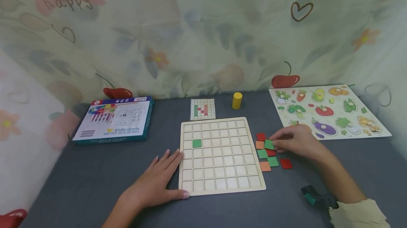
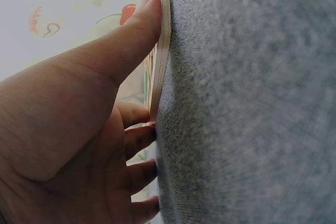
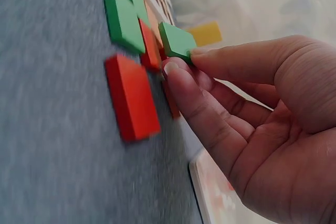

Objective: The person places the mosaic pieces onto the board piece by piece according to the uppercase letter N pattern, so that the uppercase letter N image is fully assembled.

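Note:
A wooden grid board [image 1: 222,184] lies flat in the middle of the table, with one green square tile [image 1: 197,143] in a cell near its upper left. My left hand [image 1: 155,183] rests at the board's left side, fingers straight, the thumb touching its lower left corner. In the left wrist view, that thumb lies along the board's edge [image 2: 163,51]. To the right of the board, my right hand [image 1: 300,142] pinches a green tile [image 3: 177,40] between thumb and fingers. Below it are loose red, green and orange tiles, including a red tile [image 1: 285,163] lying apart.
Behind the board are a small pattern card [image 1: 202,109] and a yellow cylinder [image 1: 237,100]. A boxed set [image 1: 114,120] lies at the back left. A vegetable puzzle board [image 1: 343,134] is at the back right. A patterned cloth [image 1: 197,44] hangs behind the table.

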The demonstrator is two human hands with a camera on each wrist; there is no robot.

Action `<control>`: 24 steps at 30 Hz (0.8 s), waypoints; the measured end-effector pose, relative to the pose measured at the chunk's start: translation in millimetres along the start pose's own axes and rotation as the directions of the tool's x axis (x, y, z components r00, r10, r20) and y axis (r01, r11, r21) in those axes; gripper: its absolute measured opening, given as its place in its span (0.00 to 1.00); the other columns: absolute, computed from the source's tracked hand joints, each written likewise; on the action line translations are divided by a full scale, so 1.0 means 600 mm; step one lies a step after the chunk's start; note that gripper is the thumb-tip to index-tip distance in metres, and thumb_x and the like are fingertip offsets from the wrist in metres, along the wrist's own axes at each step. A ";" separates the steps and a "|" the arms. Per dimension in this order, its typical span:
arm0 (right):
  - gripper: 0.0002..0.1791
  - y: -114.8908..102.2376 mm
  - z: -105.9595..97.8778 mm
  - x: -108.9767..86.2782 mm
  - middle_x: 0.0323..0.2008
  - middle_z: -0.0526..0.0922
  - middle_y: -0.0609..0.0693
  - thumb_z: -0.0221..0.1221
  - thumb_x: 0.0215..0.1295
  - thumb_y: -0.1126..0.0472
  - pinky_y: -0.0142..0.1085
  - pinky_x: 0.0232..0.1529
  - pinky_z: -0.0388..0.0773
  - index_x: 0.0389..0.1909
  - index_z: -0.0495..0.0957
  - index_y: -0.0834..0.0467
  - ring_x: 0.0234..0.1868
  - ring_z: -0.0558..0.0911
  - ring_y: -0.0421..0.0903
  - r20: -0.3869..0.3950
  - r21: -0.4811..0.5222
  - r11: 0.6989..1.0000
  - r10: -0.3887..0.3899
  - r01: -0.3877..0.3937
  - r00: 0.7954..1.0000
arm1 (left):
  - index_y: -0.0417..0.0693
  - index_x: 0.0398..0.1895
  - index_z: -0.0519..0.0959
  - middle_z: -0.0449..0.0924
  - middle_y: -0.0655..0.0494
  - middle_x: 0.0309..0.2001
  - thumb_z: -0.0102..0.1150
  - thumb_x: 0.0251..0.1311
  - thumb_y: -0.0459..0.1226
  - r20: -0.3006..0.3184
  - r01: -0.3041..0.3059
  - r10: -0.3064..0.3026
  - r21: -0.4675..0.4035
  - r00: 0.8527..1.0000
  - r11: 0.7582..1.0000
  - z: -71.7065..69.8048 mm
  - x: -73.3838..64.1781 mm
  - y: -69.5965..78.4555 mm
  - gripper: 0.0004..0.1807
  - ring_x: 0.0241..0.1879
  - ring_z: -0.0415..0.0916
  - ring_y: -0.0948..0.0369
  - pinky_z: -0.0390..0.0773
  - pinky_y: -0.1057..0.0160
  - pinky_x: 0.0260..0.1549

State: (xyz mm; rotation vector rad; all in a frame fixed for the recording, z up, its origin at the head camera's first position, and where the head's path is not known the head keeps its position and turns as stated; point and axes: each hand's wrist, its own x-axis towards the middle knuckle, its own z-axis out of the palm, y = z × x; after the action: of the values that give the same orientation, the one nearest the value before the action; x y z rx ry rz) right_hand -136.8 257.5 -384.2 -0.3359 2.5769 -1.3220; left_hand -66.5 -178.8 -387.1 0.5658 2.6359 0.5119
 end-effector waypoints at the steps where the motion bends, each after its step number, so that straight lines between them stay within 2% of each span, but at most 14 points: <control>1: 0.11 -0.003 0.003 0.002 0.30 0.87 0.51 0.68 0.64 0.64 0.35 0.34 0.83 0.43 0.87 0.66 0.28 0.86 0.46 0.004 -0.004 1.000 0.007 -0.007 1.000 | 0.54 0.81 0.50 0.46 0.57 0.80 0.57 0.51 0.74 0.000 0.000 0.000 0.001 1.000 1.000 0.000 0.000 0.000 0.61 0.78 0.38 0.49 0.41 0.38 0.71; 5: 0.08 -0.016 0.015 0.013 0.29 0.86 0.50 0.67 0.64 0.64 0.36 0.34 0.82 0.41 0.87 0.64 0.28 0.85 0.47 0.023 -0.007 1.000 0.021 -0.021 1.000 | 0.54 0.81 0.50 0.46 0.58 0.80 0.57 0.51 0.74 0.000 -0.003 0.003 -0.001 1.000 1.000 0.000 0.000 -0.001 0.61 0.78 0.38 0.49 0.41 0.38 0.71; 13: 0.07 -0.041 0.045 0.042 0.30 0.86 0.53 0.66 0.63 0.67 0.37 0.32 0.83 0.39 0.87 0.65 0.28 0.86 0.48 0.068 0.059 0.998 -0.005 0.001 0.998 | 0.54 0.82 0.49 0.46 0.57 0.80 0.57 0.51 0.74 -0.004 -0.008 0.008 -0.006 1.000 1.000 0.001 0.000 -0.002 0.61 0.78 0.38 0.49 0.41 0.38 0.71; 18: 0.06 -0.060 0.067 0.057 0.29 0.86 0.53 0.66 0.63 0.67 0.38 0.33 0.83 0.39 0.86 0.65 0.29 0.86 0.48 0.102 0.097 0.995 0.001 -0.011 0.995 | 0.55 0.82 0.49 0.46 0.58 0.80 0.56 0.51 0.74 -0.002 -0.005 0.005 -0.005 1.000 1.000 0.001 0.000 -0.002 0.61 0.78 0.38 0.49 0.41 0.38 0.71; 24: 0.03 -0.080 0.086 0.074 0.28 0.86 0.51 0.66 0.63 0.66 0.39 0.33 0.81 0.36 0.87 0.61 0.28 0.84 0.48 0.115 0.047 0.999 -0.005 -0.001 0.993 | 0.54 0.82 0.49 0.45 0.57 0.80 0.56 0.51 0.74 -0.003 -0.013 0.013 -0.004 1.000 1.000 0.000 -0.001 -0.002 0.61 0.78 0.38 0.49 0.41 0.38 0.71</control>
State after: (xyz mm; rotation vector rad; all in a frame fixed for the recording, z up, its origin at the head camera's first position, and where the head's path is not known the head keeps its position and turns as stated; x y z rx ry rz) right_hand -158.6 177.2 -378.7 -0.3945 2.4477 -1.3215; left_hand -66.5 -179.9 -387.4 0.5814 2.6353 0.5229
